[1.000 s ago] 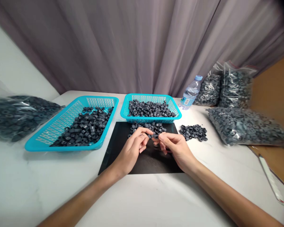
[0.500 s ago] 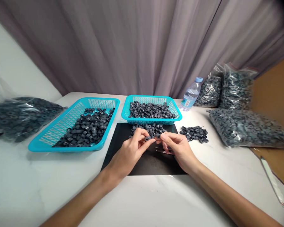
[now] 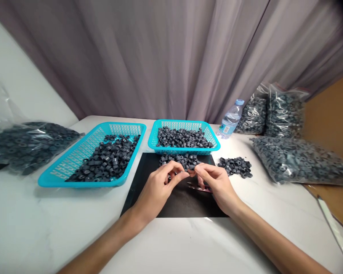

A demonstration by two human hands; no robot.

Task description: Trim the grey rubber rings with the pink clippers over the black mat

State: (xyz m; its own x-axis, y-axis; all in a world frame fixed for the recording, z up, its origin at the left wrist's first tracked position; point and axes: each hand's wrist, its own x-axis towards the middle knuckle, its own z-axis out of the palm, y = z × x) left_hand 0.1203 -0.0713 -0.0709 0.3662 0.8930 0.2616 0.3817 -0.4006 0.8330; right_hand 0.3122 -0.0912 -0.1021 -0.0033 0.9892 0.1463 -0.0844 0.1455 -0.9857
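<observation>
The left hand curls (its hold hidden from here), the right hand pinches a small dark-grey plastic ring over the flat black mat; a dark-grey heap seems left, two turquoise plastic baskets part-filled

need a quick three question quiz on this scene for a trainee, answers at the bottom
1. True or false: both blue baskets hold small dark rings.
2. What lies on the table beneath the left hand and right hand?
a) a towel
b) a black mat
c) a tray
3. Fill the gap: on the right side of the scene there are ____ filled clear bags.

Key: 1 true; 2 b; 3 three
</observation>
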